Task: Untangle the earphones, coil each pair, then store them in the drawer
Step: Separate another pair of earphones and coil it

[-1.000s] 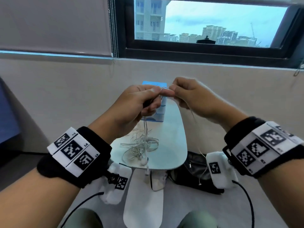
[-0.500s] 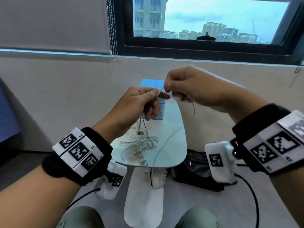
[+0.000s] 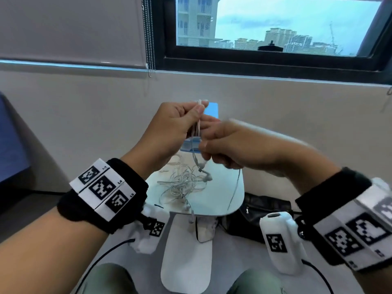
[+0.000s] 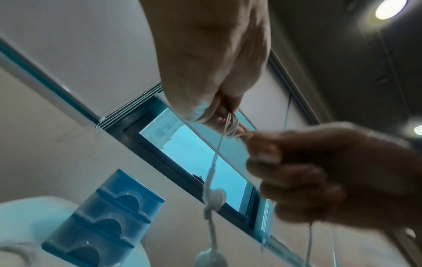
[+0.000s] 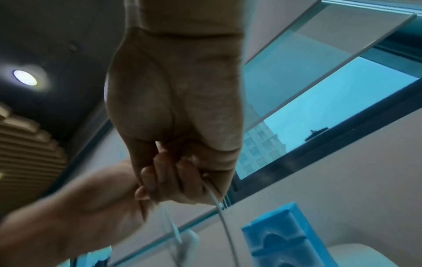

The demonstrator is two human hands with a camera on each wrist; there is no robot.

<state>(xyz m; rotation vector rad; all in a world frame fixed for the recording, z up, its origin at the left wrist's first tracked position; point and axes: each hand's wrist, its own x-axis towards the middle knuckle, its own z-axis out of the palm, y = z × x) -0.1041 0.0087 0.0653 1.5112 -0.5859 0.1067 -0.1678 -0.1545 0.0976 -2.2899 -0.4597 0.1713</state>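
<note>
Small table (image 3: pixel 222 200) by the wall under the window, blue drawer unit (image 4: pixel 100 222) at its far end, drawers look closed. Tangle (image 3: pixel 184 185) of white earphone cords lies mid-table, one strand hanging over the near edge, so most pairs are not yet sorted. Left hand (image 3: pixel 169 132) is raised over the table, thumb and fingers (image 3: pixel 197 112) clamped on a few loops of one cord (image 3: pixel 198 126), the start of a coil. Right hand (image 3: pixel 237 147), blurred, sits just beside and below it, fingers curled round the free run of that cord; the right wrist view shows the strand leaving its fist. Two earbuds (image 3: pixel 202 165) dangle under the hands, just above the tangle. Risks, as a guess: the dangling buds could snag the pile and drag it off the table; winding too tight or letting the left pinch loosen could spring the loops apart; the overhanging strand could slide off with any tug.
</note>
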